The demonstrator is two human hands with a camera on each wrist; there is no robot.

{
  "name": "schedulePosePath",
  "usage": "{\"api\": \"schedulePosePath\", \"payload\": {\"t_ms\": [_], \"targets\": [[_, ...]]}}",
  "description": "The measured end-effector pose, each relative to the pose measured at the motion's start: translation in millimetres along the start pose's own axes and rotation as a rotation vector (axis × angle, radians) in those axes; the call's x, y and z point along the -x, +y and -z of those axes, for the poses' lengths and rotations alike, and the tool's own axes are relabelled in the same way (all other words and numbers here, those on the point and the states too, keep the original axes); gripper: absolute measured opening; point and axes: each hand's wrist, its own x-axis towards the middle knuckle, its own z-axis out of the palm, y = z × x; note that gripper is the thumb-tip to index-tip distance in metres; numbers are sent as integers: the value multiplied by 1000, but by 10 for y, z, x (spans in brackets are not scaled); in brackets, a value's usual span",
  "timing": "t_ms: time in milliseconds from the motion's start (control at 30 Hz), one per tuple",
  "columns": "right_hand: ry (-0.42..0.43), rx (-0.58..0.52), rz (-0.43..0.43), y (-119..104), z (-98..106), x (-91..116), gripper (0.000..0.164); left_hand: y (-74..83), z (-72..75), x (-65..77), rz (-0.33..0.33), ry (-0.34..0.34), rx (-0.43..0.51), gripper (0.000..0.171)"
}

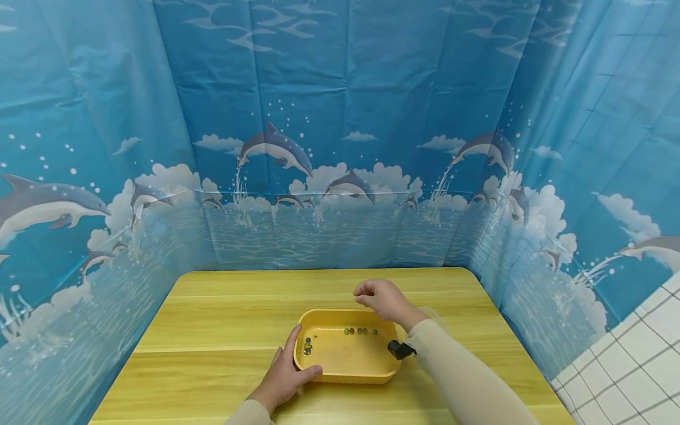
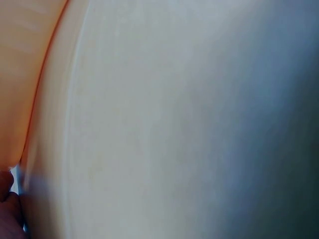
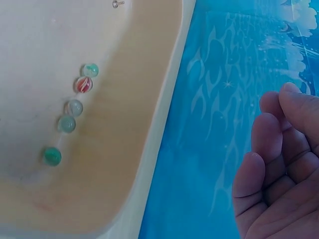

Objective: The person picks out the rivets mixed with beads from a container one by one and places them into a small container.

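Note:
A yellow plastic basin (image 1: 347, 378) stands on the table. My left hand (image 1: 283, 373) grips its near left corner, thumb at the front rim and fingers along the left side. Glass marbles (image 3: 66, 124), green, clear and red, lie in a row near the basin's far wall. More marbles (image 1: 308, 346), blue and yellowish, cluster at the left end. Near them is a small metal screw-like piece (image 3: 117, 4). Raised beyond the far rim, my right hand (image 1: 383, 298) has curled fingers, with thumb and forefinger tips together; I cannot tell whether something small is pinched there.
The wood-grain table (image 1: 212, 330) extends around the basin. A blue dolphin-print curtain (image 1: 345, 236) hangs behind and along both sides. White tiles (image 1: 627, 360) show at the lower right. A black wrist camera (image 1: 401, 349) overlaps the basin's right end in the head view.

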Motion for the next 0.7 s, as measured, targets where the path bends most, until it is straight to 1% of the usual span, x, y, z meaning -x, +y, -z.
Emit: {"api": "schedulePosePath", "payload": {"t_ms": [233,467,700], "targets": [[24,27,3,97,84,29,15,7,2,16,1,-2,5,112],[29,30,8,155,180,72,16,6,8,14,-3,-8,10,112],[51,44,-6,215,260,124,16,14,7,17,2,-14,14,111]]}}
